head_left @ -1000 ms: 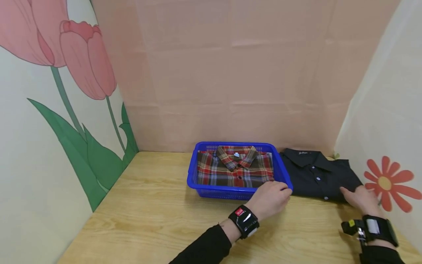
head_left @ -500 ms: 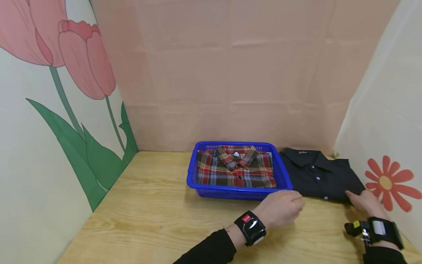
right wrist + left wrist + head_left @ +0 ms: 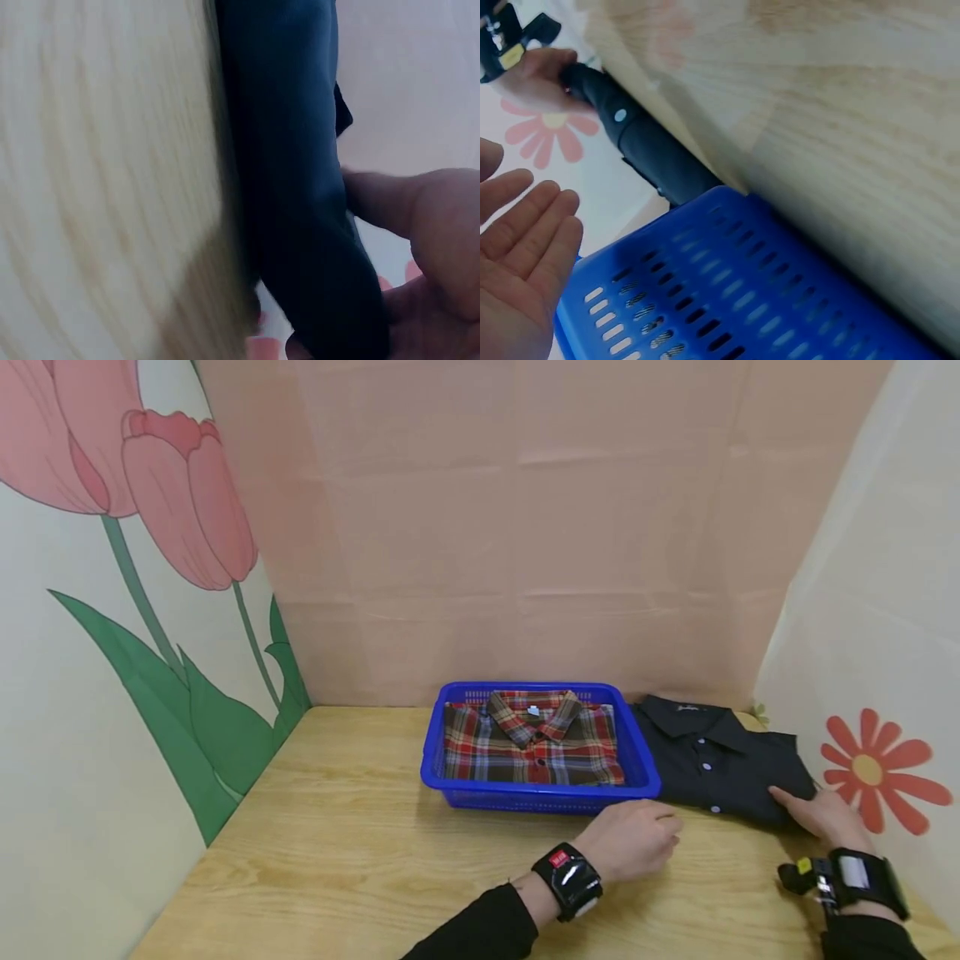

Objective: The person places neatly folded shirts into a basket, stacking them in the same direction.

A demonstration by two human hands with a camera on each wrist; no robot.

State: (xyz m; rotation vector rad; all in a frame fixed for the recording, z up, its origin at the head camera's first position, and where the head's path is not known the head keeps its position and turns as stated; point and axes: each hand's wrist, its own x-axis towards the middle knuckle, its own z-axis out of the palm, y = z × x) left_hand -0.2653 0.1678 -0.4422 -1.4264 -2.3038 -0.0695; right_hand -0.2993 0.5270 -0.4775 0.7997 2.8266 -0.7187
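A folded black shirt [image 3: 716, 768] with pale buttons lies on the table, directly right of a blue plastic basket [image 3: 525, 798]. My right hand [image 3: 831, 818] pinches the shirt's near right corner, thumb on top. In the right wrist view fingertips show beneath the shirt's fold [image 3: 300, 187], and that edge looks slightly raised off the wood. Close to the basket's front right corner hovers my left hand [image 3: 630, 842], holding nothing. The left wrist view shows its fingers [image 3: 532, 232] extended beside the basket wall. Inside the basket sits a folded plaid shirt [image 3: 536, 756], collar toward the back.
The wooden table [image 3: 360, 860] runs up to a pinkish-brown backdrop [image 3: 525, 543]. A white panel with an orange flower [image 3: 868, 770] stands close beside my right hand. Another panel with pink tulips [image 3: 187, 502] borders the left side.
My left hand has come off the basket's front right corner and moved slightly right and nearer. The black shirt's near edge has shifted a little left in my right hand.
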